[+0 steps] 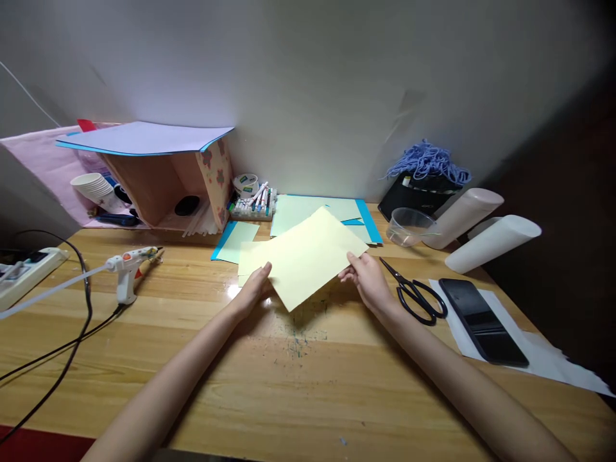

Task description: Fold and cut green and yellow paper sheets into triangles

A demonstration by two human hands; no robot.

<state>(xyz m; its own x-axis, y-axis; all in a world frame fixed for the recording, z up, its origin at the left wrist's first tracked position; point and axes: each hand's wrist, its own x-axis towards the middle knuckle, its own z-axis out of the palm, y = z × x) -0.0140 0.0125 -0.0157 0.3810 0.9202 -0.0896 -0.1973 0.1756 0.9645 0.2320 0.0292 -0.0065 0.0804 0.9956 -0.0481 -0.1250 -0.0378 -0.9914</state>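
Now I have left hand (251, 292) and right hand (370, 280) pinched on the yellow paper (315, 260). Positioning, I judge; next calls for even tension.

Lower centre: passage afforded over surface (289, 410). Centre: blocked by held yellow sheet (317, 256); right, by scissors (409, 285) and phone (484, 321); left, by glue gun (128, 273) and cable (89, 301).

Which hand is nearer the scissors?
Right. The right hand is just left of the scissors; the left hand is farther left, across the paper from them.
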